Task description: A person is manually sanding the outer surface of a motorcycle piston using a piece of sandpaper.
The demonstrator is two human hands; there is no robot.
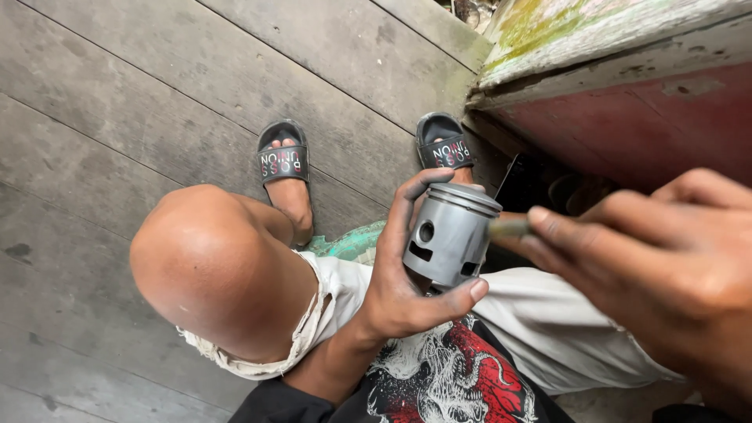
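Piston held over the lap.
Left hand (407,274) clamps the grey piston (449,233); right hand (658,258) pinches a small tool (509,228) touching the piston's right side.

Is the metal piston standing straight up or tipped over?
Tipped a little. The piston leans in the left hand, its flat top slanting toward the upper right, where the right hand touches a small tool to its side.

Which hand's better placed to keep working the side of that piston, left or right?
Right. The right hand pinches a small tool whose tip already meets the side of the grey metal piston. The left hand is taken up, its grip wrapped around the piston from below.
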